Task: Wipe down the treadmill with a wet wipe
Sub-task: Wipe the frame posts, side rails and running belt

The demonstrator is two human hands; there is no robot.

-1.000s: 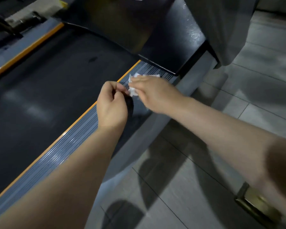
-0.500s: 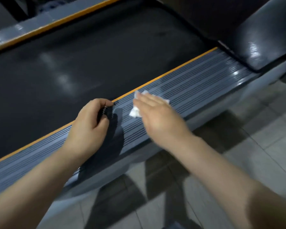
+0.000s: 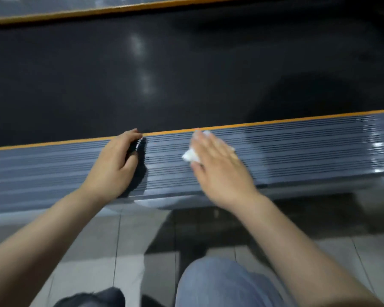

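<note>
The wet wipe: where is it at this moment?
In the head view the wet wipe lies under the right hand, on the treadmill's ribbed grey side rail, right of the left hand.

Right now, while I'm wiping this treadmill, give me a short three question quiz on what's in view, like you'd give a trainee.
1. Fill in: the stripe between the side rail and the belt is coloured ____.
2. True or false: the right hand presses the wet wipe onto the belt.
3. The left hand: A holds a second wipe; B rests on the side rail, fingers curled; C grips the wet wipe.
Key: 1 orange; 2 false, it is on the side rail; 3 B.
</note>
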